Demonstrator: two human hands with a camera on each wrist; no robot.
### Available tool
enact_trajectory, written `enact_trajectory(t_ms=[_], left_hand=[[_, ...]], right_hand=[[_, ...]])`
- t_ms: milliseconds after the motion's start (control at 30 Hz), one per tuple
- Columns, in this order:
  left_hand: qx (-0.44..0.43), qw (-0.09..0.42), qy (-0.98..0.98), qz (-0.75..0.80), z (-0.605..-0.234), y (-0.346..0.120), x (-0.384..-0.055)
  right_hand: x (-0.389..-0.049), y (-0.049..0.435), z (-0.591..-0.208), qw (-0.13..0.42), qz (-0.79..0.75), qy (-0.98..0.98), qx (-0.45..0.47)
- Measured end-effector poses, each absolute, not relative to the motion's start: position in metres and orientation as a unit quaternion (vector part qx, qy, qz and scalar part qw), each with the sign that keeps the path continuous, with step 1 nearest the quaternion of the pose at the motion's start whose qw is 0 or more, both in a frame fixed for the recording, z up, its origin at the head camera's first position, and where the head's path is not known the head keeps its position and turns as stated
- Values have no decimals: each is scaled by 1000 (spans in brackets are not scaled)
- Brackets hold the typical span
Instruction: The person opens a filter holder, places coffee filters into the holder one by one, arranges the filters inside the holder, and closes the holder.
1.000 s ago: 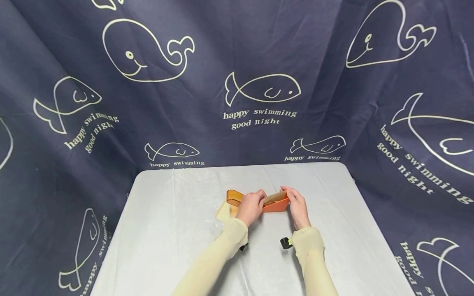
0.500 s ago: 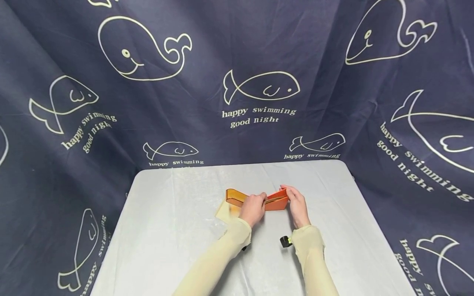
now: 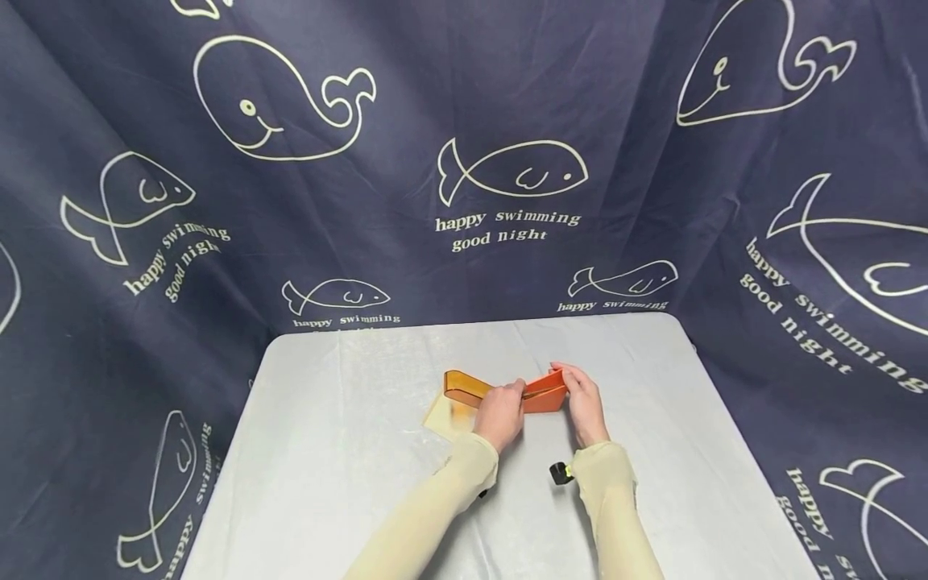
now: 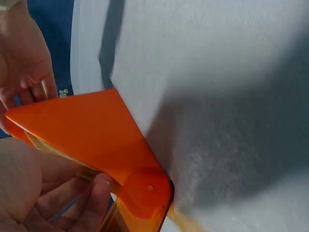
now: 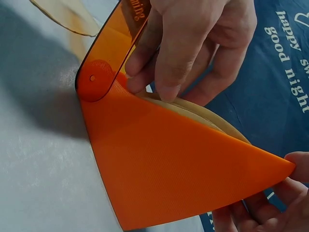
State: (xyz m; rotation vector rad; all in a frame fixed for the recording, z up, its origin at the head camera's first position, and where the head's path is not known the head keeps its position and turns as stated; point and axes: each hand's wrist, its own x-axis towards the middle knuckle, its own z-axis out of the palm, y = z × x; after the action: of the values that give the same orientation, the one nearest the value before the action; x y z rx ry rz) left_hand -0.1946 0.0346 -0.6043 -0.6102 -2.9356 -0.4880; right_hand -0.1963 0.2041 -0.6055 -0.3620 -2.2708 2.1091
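An orange wedge-shaped case (image 3: 545,401), which looks like a coffee filter holder, sits tilted up on its edge with its clear amber lid (image 3: 466,389) swung out to the left on a round hinge. Tan paper filters (image 5: 207,117) stick out a little along the case's open side. My left hand (image 3: 500,415) is at the opening near the hinge, its thumb and fingers pinching the filters' edge. My right hand (image 3: 586,411) grips the pointed right corner of the case, thumb on one side and fingers on the other.
On the white-covered table (image 3: 326,451), a cream paper piece (image 3: 438,417) lies under the lid at the left, with clear plastic film beside it. A dark blue curtain (image 3: 507,274) hangs behind the table.
The tan filters stood higher out of the case a second ago and have sunk down into it. My left hand has shifted slightly right; my right hand keeps its hold on the corner.
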Motion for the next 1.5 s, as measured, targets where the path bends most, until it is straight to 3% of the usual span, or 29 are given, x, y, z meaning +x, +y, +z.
enact_trajectory(t_ms=[500,867,1267,1500], left_hand=[[-195,59,-962,-180,-581,32,-175],[-224,231,-924,-208,-556,-9,-168],[-145,330,-896,-260,-564,-77,-180],[-73,271,-916,-286,-585,-107,-184]], right_hand=[[-194,201,-604,21,670,-734,-108],[-192,204,-607,24,649,-754,-97],[-192,203,-610,23,638,-764,-95],[-191,202,-612,29,628,-772,-92]])
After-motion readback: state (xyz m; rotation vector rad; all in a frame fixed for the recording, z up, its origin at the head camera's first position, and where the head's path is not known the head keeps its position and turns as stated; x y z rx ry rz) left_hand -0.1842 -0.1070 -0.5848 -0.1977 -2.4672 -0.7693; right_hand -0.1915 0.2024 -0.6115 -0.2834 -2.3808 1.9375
